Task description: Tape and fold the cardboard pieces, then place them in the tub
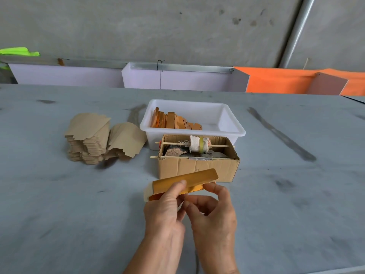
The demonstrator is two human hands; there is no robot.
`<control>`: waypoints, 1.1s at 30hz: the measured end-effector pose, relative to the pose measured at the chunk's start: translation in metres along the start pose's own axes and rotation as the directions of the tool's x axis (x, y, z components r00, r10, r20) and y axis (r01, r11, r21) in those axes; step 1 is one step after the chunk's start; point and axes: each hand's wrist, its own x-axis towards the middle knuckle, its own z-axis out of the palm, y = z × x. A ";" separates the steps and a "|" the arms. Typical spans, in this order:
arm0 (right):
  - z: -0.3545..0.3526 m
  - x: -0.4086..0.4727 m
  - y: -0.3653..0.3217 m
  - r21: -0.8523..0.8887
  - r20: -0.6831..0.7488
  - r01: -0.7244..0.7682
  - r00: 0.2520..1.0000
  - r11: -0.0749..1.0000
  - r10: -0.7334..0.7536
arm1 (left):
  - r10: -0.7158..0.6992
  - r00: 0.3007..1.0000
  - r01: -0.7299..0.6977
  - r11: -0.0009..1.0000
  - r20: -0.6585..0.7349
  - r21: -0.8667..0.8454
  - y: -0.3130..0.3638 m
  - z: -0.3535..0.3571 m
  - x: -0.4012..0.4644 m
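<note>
A folded cardboard piece (189, 178), shiny gold-brown on the outside, is held just above the table in front of me. My left hand (165, 206) grips its left part, thumb on top. My right hand (214, 208) pinches its lower edge from the right. Behind it stands a white plastic tub (233, 123) with several folded orange-brown pieces (173, 120) leaning in its left half. A stack of flat unfolded cardboard pieces (92, 139) lies to the left of the tub.
A small open cardboard box (197, 167) stands between my hands and the tub; two thin sticks span it, one carrying a cloth-wrapped roll with yellow tape (199, 144). Lilac and orange panels (276, 80) line the table's far edge.
</note>
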 end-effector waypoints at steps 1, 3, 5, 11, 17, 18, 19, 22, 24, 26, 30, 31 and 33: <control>0.001 0.000 0.001 0.053 -0.018 -0.016 1.000 0.998 0.017 | -0.005 1.000 0.005 1.000 0.009 -0.001 0.001 0.001 0.000; 0.001 0.000 0.002 0.200 -0.034 -0.066 0.997 0.977 0.075 | -0.003 1.000 0.003 1.000 0.028 0.003 0.002 0.001 -0.001; -0.001 0.000 0.001 0.365 -0.023 -0.127 0.989 0.922 0.146 | 0.006 0.999 -0.006 1.000 0.036 0.009 0.002 0.001 -0.002; -0.010 0.005 -0.002 0.556 0.079 -0.206 0.978 0.806 0.195 | 0.016 0.997 -0.017 1.000 0.077 0.007 0.002 0.004 -0.008; -0.013 0.011 0.004 0.515 0.094 -0.100 0.994 0.852 0.060 | 0.026 0.996 -0.030 0.998 0.080 0.050 0.000 0.003 -0.007; -0.013 0.012 0.005 0.514 0.091 -0.089 0.995 0.853 0.049 | 0.030 0.996 -0.035 0.998 0.082 0.059 0.000 0.003 -0.006; -0.013 0.013 0.006 0.514 0.088 -0.082 0.995 0.854 0.042 | 0.034 0.996 -0.040 0.997 0.084 0.065 0.001 0.003 -0.005; -0.012 0.014 0.008 0.525 0.083 -0.075 0.996 0.848 0.037 | 0.027 0.995 -0.035 0.996 0.092 0.082 0.003 0.004 -0.004; -0.011 0.014 0.010 0.545 0.073 -0.074 0.997 0.835 0.041 | 0.008 0.995 -0.017 0.995 0.099 0.094 0.002 0.003 -0.004; -0.011 0.013 0.012 0.567 0.051 -0.068 0.998 0.821 0.047 | -0.012 0.994 0.000 0.994 0.107 0.107 0.001 0.001 -0.003; -0.012 0.013 0.014 0.599 0.024 -0.042 0.999 0.800 0.035 | -0.033 0.992 0.017 0.991 0.121 0.131 0.000 0.000 -0.001; -0.012 0.013 0.014 0.603 0.020 -0.041 0.999 0.797 0.037 | -0.037 0.992 0.020 0.991 0.122 0.133 0.000 -0.001 0.000; -0.013 0.013 0.016 0.615 0.019 -0.043 0.999 0.788 0.041 | -0.039 0.991 0.021 0.991 0.126 0.135 -0.002 -0.002 0.002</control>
